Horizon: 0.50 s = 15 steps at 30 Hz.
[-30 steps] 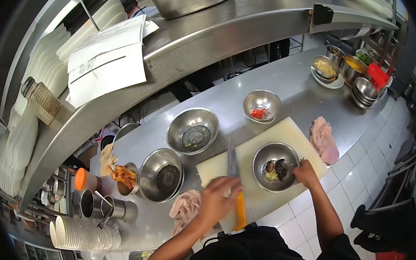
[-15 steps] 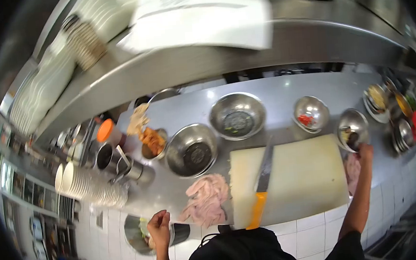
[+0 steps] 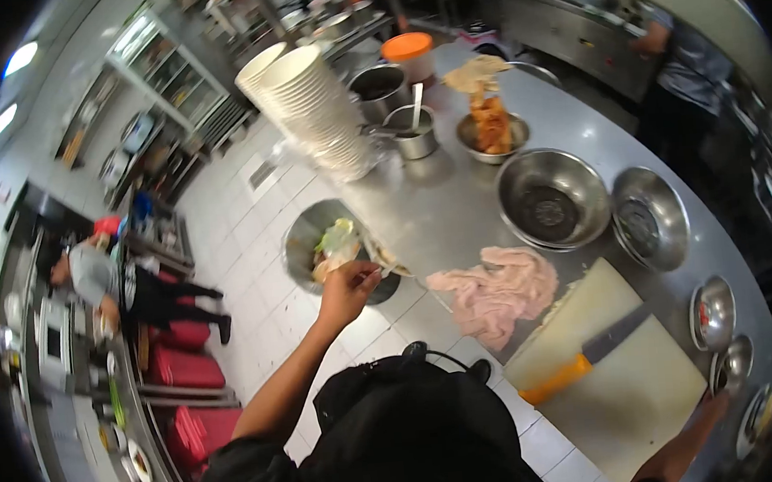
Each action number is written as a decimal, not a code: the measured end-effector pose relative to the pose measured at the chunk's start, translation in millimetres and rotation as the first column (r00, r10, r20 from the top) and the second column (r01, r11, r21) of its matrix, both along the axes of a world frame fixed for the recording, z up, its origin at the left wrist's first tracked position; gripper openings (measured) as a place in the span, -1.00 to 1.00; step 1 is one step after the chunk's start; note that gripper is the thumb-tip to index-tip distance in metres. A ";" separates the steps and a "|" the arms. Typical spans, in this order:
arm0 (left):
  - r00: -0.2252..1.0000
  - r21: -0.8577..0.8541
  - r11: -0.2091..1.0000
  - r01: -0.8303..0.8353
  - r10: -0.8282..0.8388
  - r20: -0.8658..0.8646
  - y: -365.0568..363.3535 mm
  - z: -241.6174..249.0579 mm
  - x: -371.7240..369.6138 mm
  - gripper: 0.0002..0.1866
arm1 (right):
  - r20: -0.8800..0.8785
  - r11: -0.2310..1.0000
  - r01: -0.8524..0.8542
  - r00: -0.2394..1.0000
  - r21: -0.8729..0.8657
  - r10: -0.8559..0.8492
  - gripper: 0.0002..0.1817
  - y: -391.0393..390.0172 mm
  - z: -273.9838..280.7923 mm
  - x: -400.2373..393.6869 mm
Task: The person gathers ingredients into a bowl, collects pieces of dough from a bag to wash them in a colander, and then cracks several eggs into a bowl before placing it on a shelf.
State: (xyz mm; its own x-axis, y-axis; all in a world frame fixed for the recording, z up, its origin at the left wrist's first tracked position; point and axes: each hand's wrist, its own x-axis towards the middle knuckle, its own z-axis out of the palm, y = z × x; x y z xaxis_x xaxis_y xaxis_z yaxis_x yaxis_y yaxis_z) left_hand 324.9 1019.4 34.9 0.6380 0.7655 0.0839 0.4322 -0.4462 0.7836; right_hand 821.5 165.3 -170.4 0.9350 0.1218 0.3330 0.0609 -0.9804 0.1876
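My left hand (image 3: 351, 291) is closed, fingers pinched, beside the round metal bin (image 3: 300, 248) with scraps in it; what it pinches, if anything, is too small to name. At the lower right, my right hand (image 3: 706, 415) reaches the small steel bowl (image 3: 734, 360); its fingers are mostly hidden. A knife (image 3: 615, 333) with an orange handle lies on the white cutting board (image 3: 639, 402). The crumpled pink cloth (image 3: 494, 291) rests left of the board.
Large steel bowls (image 3: 553, 199), a bowl of orange food (image 3: 494, 133), pots (image 3: 381, 92) and stacked white cups (image 3: 306, 93) stand on the steel table (image 3: 402, 208). One person (image 3: 103, 277) stands at the far left, another (image 3: 690, 72) at upper right.
The view has swung left, bringing the floor bin and two people into sight. My left hand is now nearer the bin's rim; my right hand remains by the small bowl.
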 end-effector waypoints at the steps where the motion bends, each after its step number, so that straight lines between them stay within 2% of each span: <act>1: 0.996 0.042 0.999 -0.018 0.022 -0.084 0.3 8.5 -4.1 -0.82 | -0.125 0.936 0.101 0.990 0.338 -0.061 -0.49 6.6 4.3 2.5; 2: 0.996 0.072 0.997 -0.015 0.021 -0.086 9.0 -1.1 -12.3 -0.81 | -0.285 0.488 0.310 0.950 0.816 -0.127 -0.48 18.0 12.3 5.1; 3: 0.992 0.072 0.997 -0.030 0.038 -0.122 12.3 0.0 -17.3 -0.81 | -0.426 -0.097 0.415 0.884 0.905 -0.194 -0.47 38.6 28.8 0.7; 4: 0.986 0.071 0.997 -0.038 0.049 -0.156 15.6 0.5 -22.7 -0.82 | -0.479 -0.282 0.411 0.844 0.867 -0.240 -0.46 47.7 42.6 -3.1; 5: 0.983 0.052 0.997 -0.056 0.064 -0.174 19.6 -2.8 -30.2 -0.82 | -0.510 -0.342 0.409 0.808 0.846 -0.295 -0.44 55.0 56.7 -8.6; 7: 0.976 0.013 0.996 -0.083 0.084 -0.203 31.6 -13.4 -43.4 -0.83 | -0.458 -0.190 0.423 0.733 0.886 -0.504 -0.42 57.4 75.4 -21.9; 9: 0.980 0.000 0.996 -0.088 0.086 -0.181 45.5 -31.0 -61.8 -0.83 | -0.352 -0.102 0.372 0.704 0.923 -0.617 -0.44 64.9 88.8 -32.6; 11: 0.980 -0.004 0.996 -0.093 0.091 -0.175 58.6 -41.3 -79.5 -0.83 | -0.232 -0.082 0.237 0.723 0.968 -0.651 -0.48 92.8 104.1 -59.5; 14: 0.980 -0.048 0.992 -0.114 0.105 -0.168 80.0 -53.2 -107.5 -0.83 | -0.242 0.263 0.376 0.871 0.888 -0.428 -0.63 133.6 148.4 -109.3; 15: 0.982 -0.092 0.988 -0.127 0.112 -0.151 89.1 -57.7 -116.6 -0.83 | -0.216 0.180 0.280 0.926 0.943 -0.308 -0.67 193.0 173.3 -146.4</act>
State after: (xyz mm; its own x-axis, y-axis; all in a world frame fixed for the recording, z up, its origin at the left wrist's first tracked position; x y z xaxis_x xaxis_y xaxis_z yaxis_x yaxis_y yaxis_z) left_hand 208.2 1108.5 -22.8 0.5407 0.8370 -0.0845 0.5902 -0.3059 0.7470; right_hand 675.1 358.3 2.9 0.8164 -0.5774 -0.0034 -0.2655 -0.3701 -0.8902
